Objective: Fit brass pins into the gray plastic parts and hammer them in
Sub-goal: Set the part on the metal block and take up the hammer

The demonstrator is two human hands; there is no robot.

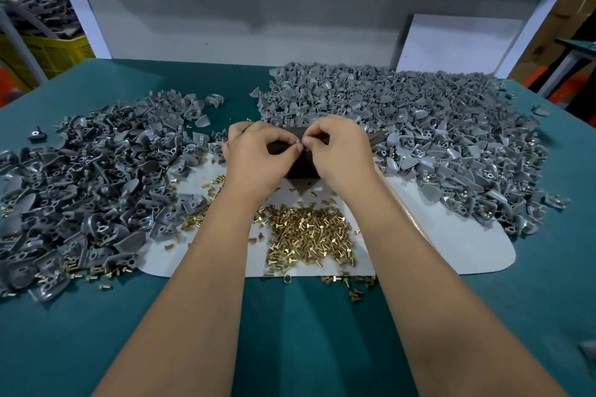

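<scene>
Surface: teal-covered workbench under a white shelf frame, gray wall behind.
Left hand: fingers curled, thumb and forefinger pinching something small at the meeting point of both hands; what it is cannot be told.
Right hand: fingers curled likewise, its fingertips touching the left hand's, both hands together over a dark block.
Dark block: at the centre, on a white mat, mostly hidden by the hands.
Brass pins: a loose heap at 6 o'clock from the hands, on the mat between the forearms; strays spill to 7 o'clock and onto the teal cover.
Left pile of gray plastic parts: at 9 o'clock, spreading to the bench edge.
Right pile of gray plastic parts: from 12 to 3 o'clock, larger, several showing brass.
Yellow crate: far off at 10 o'clock, behind the bench.
</scene>
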